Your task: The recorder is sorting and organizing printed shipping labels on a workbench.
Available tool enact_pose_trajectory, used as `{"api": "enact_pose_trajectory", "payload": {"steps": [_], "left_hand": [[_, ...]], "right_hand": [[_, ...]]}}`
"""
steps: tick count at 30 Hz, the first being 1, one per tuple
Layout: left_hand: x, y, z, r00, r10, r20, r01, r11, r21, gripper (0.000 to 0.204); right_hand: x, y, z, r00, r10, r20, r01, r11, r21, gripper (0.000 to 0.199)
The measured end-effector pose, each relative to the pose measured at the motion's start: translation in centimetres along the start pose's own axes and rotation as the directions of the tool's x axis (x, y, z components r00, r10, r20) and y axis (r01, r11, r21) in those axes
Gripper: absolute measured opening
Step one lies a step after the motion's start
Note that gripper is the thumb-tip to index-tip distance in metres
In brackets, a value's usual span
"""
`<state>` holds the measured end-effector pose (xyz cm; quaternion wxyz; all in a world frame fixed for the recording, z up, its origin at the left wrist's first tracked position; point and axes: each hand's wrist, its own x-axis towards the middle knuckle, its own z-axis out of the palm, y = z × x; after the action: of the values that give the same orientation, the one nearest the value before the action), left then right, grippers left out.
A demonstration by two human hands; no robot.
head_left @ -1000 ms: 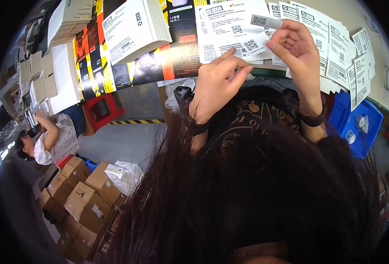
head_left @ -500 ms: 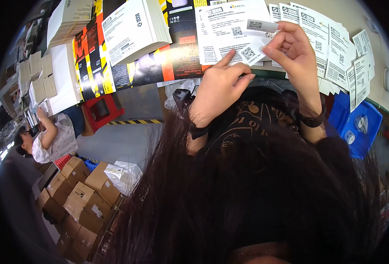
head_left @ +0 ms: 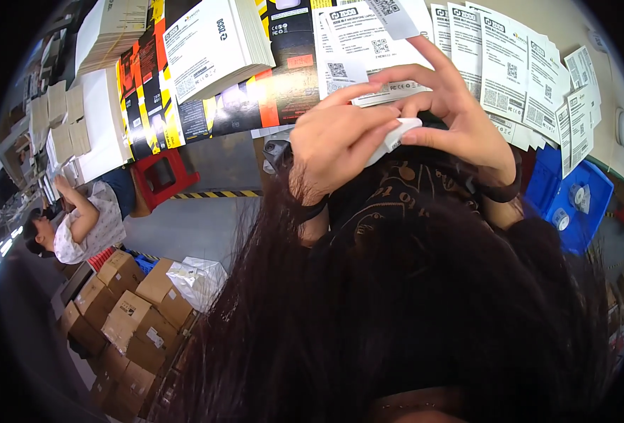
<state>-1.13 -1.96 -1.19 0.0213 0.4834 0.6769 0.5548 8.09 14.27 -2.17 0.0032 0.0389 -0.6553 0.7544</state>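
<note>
Left hand (head_left: 340, 141) and right hand (head_left: 460, 116) are meeting over the near edge of the surface (head_left: 576, 28). The right thumb and fingers are pinching a small white slip (head_left: 391, 139); the left thumb is lying against it, though whether it is gripping cannot be told. A grey label strip (head_left: 394, 19) is hanging at the right index fingertip, above printed white sheets (head_left: 350, 46). Overlapping printed sheets (head_left: 502, 67) are lying to the right.
</note>
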Motion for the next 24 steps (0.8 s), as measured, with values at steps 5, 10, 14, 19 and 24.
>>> {"api": "enact_pose_trajectory", "payload": {"steps": [5, 10, 14, 19, 24], "left_hand": [[0.0, -0.8, -0.4, 0.999, -0.052, -0.004, 0.053, 0.993, 0.103, 0.016], [-0.1, -0.3, 0.1, 0.994, -0.058, -0.091, 0.079, 0.966, 0.245, 0.027], [0.0, 0.3, 0.9, 0.996, -0.067, -0.060, 0.079, 0.967, 0.241, 0.030], [-0.6, -0.6, 1.9, 0.995, -0.102, -0.017, 0.104, 0.984, 0.147, 0.029], [-0.8, -1.0, 1.7, 0.986, -0.122, -0.118, 0.128, 0.991, 0.043, 0.017]], "right_hand": [[-0.1, 0.8, 0.0, 0.987, -0.043, -0.154, 0.049, 0.998, 0.036, 0.092], [0.0, 0.5, 0.4, 0.933, -0.146, -0.329, 0.127, 0.989, -0.079, 0.088], [0.2, 0.2, 0.6, 0.901, -0.120, -0.417, 0.131, 0.991, -0.003, 0.086], [0.0, -0.2, 0.7, 0.884, -0.103, -0.457, 0.114, 0.993, -0.004, 0.084], [0.0, 0.0, 0.4, 0.908, -0.157, -0.387, 0.124, 0.986, -0.110, 0.083]]}}
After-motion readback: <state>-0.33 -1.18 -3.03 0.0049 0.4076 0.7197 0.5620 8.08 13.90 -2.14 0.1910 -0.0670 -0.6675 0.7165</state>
